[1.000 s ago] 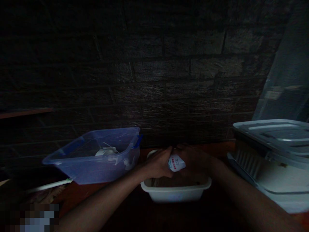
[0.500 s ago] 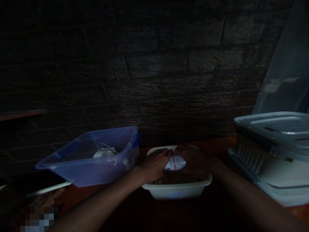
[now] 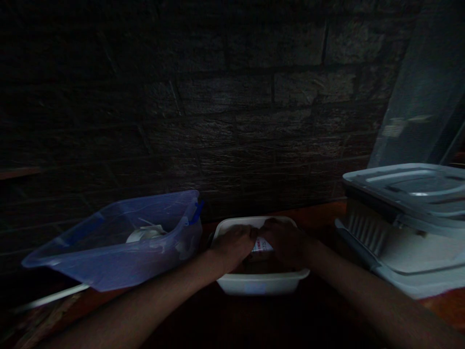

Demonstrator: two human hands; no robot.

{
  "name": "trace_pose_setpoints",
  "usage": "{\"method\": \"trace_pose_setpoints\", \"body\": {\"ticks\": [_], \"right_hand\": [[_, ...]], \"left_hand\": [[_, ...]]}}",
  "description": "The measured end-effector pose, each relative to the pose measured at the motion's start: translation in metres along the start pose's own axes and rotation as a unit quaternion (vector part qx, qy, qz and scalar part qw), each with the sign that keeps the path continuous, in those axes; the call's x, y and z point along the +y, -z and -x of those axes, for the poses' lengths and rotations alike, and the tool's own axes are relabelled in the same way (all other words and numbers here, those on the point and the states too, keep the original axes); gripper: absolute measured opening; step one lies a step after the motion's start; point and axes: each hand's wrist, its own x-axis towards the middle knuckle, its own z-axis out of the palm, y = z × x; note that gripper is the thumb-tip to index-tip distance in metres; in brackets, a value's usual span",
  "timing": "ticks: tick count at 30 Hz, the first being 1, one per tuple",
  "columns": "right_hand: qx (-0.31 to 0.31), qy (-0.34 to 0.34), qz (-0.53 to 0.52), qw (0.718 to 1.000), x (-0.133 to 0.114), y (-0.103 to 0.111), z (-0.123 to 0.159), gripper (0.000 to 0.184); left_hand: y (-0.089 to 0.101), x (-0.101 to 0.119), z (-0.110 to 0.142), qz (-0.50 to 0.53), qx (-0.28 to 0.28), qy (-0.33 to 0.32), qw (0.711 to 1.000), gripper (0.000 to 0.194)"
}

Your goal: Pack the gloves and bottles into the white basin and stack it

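Over the white basin (image 3: 261,286) in the middle, both my hands close on a small white bottle or tube with red print (image 3: 262,245). My left hand (image 3: 237,246) grips its left side with bent fingers. From the right, my right hand (image 3: 288,245) wraps round the other side. Only a narrow strip of the printed face shows between the hands. The basin's inside is dark, and its contents cannot be made out.
A translucent blue-purple tub (image 3: 119,266) with a white item (image 3: 147,232) inside stands on the left. A pale stick (image 3: 51,298) lies before it. Grey-white lidded containers (image 3: 407,232) are on the right. A dark brick wall (image 3: 232,106) rises behind the brown table (image 3: 319,213).
The view has shifted slightly, so the containers appear farther left. My hands have turned the white bottle or tube and cover more of it; less of its printed face shows.
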Motion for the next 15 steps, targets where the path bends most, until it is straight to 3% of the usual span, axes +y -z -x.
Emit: {"method": "trace_pose_setpoints", "body": {"ticks": [8, 15], "right_hand": [[-0.004, -0.023, 0.020, 1.000, 0.002, -0.004, -0.003, 0.029], [0.015, 0.002, 0.026, 1.000, 0.009, -0.006, 0.000, 0.037]], "left_hand": [[-0.015, -0.014, 0.005, 0.029, -0.001, 0.006, 1.000, 0.050], [-0.003, -0.013, 0.009, 0.062, -0.019, 0.008, 0.998, 0.052]]}}
